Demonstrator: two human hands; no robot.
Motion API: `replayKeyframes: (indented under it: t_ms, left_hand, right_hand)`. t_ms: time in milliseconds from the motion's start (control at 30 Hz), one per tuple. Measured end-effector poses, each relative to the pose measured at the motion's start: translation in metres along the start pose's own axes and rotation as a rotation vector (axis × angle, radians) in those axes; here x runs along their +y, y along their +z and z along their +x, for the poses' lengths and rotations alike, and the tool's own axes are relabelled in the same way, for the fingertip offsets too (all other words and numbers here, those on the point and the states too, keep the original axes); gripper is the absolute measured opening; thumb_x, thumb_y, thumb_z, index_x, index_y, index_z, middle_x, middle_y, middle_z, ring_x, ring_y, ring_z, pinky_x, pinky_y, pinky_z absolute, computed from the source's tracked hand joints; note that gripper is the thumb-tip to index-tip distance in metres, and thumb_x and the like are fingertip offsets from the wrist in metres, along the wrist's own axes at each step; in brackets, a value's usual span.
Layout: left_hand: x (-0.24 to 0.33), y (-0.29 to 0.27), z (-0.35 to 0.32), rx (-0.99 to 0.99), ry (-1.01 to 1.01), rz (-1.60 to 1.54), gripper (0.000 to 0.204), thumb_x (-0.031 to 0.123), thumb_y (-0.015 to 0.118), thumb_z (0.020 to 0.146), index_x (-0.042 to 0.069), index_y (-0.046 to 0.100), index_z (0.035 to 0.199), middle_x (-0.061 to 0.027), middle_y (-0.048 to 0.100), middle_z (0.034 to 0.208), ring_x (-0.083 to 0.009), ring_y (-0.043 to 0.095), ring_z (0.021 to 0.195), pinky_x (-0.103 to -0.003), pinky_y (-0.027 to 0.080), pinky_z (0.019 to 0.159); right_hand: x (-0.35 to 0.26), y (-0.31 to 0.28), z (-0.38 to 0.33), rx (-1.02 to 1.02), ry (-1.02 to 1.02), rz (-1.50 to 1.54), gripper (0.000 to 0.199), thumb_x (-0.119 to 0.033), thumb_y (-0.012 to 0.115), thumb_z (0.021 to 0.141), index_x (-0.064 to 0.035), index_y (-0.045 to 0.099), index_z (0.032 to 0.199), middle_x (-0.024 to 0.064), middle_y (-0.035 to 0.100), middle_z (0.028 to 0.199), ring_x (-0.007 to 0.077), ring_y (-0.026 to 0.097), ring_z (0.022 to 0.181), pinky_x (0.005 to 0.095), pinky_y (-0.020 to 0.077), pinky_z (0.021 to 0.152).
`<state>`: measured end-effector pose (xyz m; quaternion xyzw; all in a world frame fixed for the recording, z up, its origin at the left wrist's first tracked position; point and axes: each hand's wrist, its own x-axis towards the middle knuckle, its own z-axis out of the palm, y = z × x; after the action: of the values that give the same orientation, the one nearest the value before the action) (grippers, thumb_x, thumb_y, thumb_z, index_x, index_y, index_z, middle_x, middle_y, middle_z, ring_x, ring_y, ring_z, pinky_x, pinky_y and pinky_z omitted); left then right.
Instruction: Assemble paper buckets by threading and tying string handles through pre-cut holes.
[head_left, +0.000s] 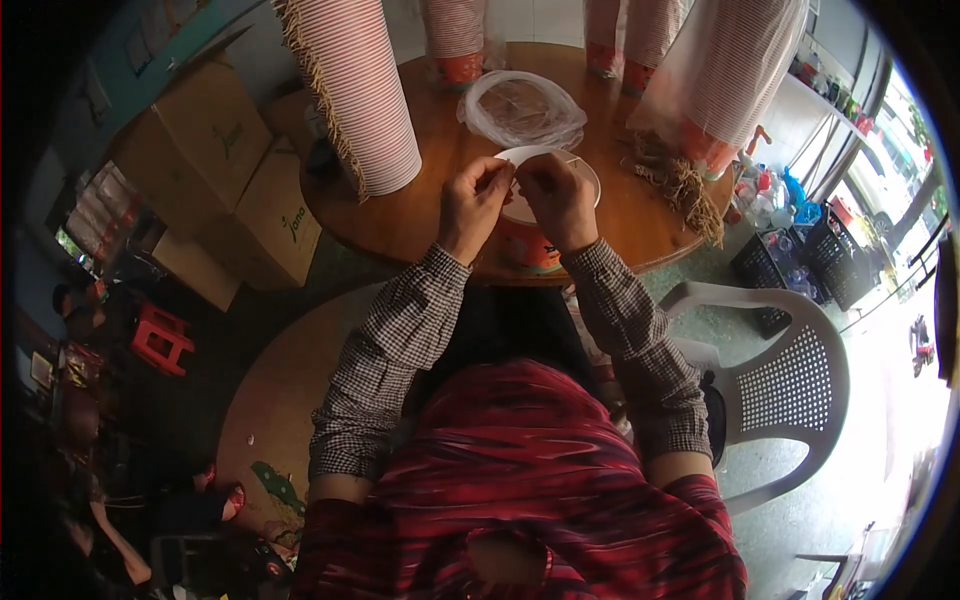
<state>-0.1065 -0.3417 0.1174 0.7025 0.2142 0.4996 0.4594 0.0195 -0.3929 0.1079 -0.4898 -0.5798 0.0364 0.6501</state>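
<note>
My left hand (472, 208) and my right hand (562, 203) are close together over a paper bucket (530, 250), red outside and white inside, at the table's near edge. Both hands are closed, thumbs and fingertips pinched near the bucket's rim. Whatever lies between the fingertips is too small to make out. Just beyond the bucket lies a crumpled clear plastic bag (525, 105). To the right, a heap of brown twine pieces (685, 190) hangs over the table edge. On the left leans a tall stack of nested paper buckets (360, 90), with twine ends along one side.
More bucket stacks in clear plastic (735, 80) stand at the back right, another stack (455, 40) at the back. Cardboard boxes (215, 170) rise left of the round wooden table (440, 225). A grey plastic chair (780, 390) and black crates (785, 265) are right; a red stool (162, 340) stands left.
</note>
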Motion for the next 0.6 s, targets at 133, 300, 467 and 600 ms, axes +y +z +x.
replayKeyframes:
  t_ms: [133,300,467,600]
  left_hand:
    - [-0.005,0.001,-0.001,0.116,0.058,-0.046,0.008,0.007,0.059,0.088,0.0,0.057,0.091,-0.0015,0.06,0.075,-0.0057,0.057,0.066,-0.019,0.048,0.057]
    - [-0.003,0.005,-0.004,0.151,0.169,0.12,0.007,0.007,0.061,0.085,0.002,0.058,0.086,-0.0044,0.062,0.067,-0.0104,0.061,0.06,-0.026,0.049,0.055]
    - [-0.005,0.004,-0.005,0.188,0.405,0.417,0.006,0.005,0.061,0.085,0.002,0.061,0.09,-0.0057,0.064,0.069,-0.0099,0.062,0.061,-0.025,0.049,0.056]
    - [-0.007,-0.001,-0.005,0.191,0.514,0.474,0.008,0.006,0.061,0.084,0.003,0.063,0.092,-0.0076,0.065,0.07,-0.0119,0.063,0.061,-0.024,0.048,0.055]
  right_hand:
    - [-0.011,0.002,-0.003,0.02,-0.096,-0.059,0.008,-0.006,0.063,0.079,-0.0012,0.062,0.085,0.0124,0.065,0.076,0.0208,0.066,0.068,0.0299,0.0519,0.06]
    - [-0.012,0.0,-0.004,0.007,-0.085,-0.046,0.007,-0.005,0.062,0.079,-0.0011,0.061,0.084,0.0122,0.065,0.076,0.0216,0.066,0.068,0.0299,0.0522,0.06]
    - [-0.012,-0.002,-0.006,0.005,-0.089,-0.013,0.007,-0.006,0.062,0.079,-0.0012,0.061,0.084,0.0112,0.064,0.075,0.0205,0.065,0.066,0.0291,0.0515,0.059]
    - [-0.012,-0.003,-0.004,-0.014,-0.113,-0.032,0.007,-0.006,0.062,0.079,-0.002,0.061,0.085,0.0102,0.064,0.074,0.0202,0.065,0.066,0.0287,0.051,0.059]
